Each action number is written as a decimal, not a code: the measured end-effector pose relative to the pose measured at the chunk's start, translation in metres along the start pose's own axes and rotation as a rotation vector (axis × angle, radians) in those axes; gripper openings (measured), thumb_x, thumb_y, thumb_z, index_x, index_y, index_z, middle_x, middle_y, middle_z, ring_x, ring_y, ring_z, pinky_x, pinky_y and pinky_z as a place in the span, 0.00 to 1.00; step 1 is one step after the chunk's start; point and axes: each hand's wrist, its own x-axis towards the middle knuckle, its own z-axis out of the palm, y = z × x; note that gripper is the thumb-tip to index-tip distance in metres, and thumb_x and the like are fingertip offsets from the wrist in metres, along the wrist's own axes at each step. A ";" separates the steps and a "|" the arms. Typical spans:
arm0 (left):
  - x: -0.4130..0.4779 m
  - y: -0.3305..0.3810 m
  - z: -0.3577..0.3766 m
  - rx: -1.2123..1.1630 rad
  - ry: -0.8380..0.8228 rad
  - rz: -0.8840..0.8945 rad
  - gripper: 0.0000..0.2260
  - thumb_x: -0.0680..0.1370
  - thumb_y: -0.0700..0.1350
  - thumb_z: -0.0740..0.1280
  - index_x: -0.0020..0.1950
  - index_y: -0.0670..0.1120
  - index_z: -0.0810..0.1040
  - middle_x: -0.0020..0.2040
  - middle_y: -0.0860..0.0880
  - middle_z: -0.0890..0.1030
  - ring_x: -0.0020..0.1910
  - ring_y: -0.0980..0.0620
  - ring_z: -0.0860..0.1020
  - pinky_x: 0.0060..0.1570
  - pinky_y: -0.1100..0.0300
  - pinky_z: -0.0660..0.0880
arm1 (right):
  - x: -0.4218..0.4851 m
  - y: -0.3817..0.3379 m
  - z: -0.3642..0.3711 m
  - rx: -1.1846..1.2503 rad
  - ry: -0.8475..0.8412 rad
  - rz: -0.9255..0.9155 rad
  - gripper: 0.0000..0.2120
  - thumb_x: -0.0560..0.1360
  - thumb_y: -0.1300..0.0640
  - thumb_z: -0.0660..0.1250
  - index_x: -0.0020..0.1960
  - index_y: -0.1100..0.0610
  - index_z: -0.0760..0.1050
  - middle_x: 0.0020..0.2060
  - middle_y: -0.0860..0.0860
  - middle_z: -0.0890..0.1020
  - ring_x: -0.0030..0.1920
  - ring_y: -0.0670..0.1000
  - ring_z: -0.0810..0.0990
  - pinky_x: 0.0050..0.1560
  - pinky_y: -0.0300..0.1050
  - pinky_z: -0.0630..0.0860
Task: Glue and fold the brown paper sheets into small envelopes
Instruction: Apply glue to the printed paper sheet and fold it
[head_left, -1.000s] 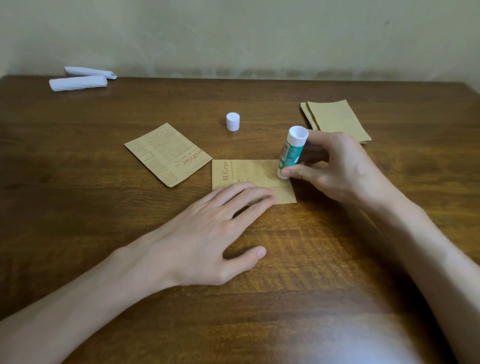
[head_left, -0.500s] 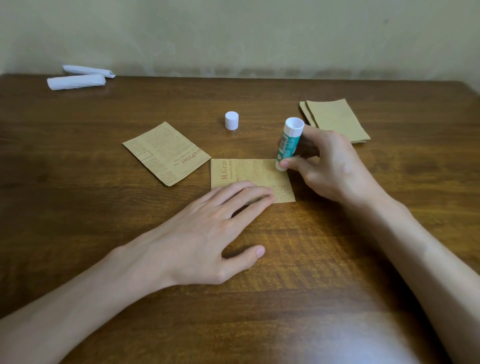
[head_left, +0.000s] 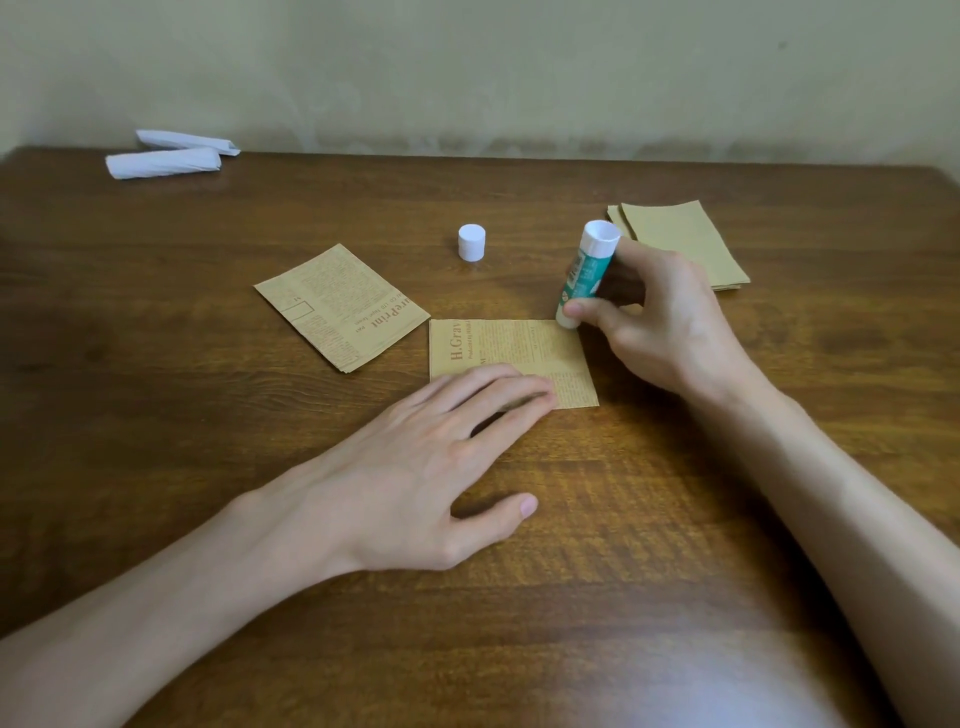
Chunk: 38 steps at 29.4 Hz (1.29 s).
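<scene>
Sliding to 12 o'clock, my R hand pinches green-white plastic glue stick at printed brown paper sheet corner. L hand flat atop; prob fold nxt.

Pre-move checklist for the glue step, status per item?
1. Cap off: small white cylindrical cap stands on the brown wooden table, apart from the stick: ok.
2. Right hand grips the green-and-white glue stick, tip down at the far right corner of the printed brown paper sheet: ok.
3. Left hand fingers lie flat on the sheet's near part, pinning it: ok.
4. Glue laid along the sheet's right edge: cannot tell.
5. Stack of plain brown sheets lies apart from the work sheet: ok.
</scene>
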 end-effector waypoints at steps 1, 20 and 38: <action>0.000 0.000 0.000 0.000 0.001 -0.002 0.33 0.84 0.65 0.53 0.86 0.52 0.51 0.85 0.58 0.50 0.83 0.59 0.45 0.81 0.57 0.48 | 0.000 0.000 0.000 0.058 0.050 0.015 0.17 0.77 0.54 0.77 0.64 0.53 0.79 0.57 0.44 0.84 0.58 0.43 0.82 0.60 0.36 0.78; 0.000 0.001 0.001 0.003 0.019 0.001 0.33 0.84 0.64 0.54 0.86 0.50 0.54 0.84 0.56 0.53 0.83 0.58 0.46 0.82 0.54 0.52 | -0.015 -0.013 0.008 0.031 -0.118 -0.206 0.15 0.75 0.53 0.80 0.59 0.53 0.81 0.51 0.42 0.86 0.53 0.40 0.84 0.54 0.39 0.80; 0.000 0.000 0.001 0.003 0.014 0.002 0.34 0.84 0.64 0.53 0.86 0.50 0.52 0.85 0.57 0.51 0.83 0.59 0.45 0.82 0.54 0.51 | 0.005 -0.011 0.022 -0.075 -0.047 -0.172 0.13 0.77 0.58 0.76 0.59 0.56 0.78 0.53 0.49 0.86 0.54 0.51 0.84 0.57 0.55 0.81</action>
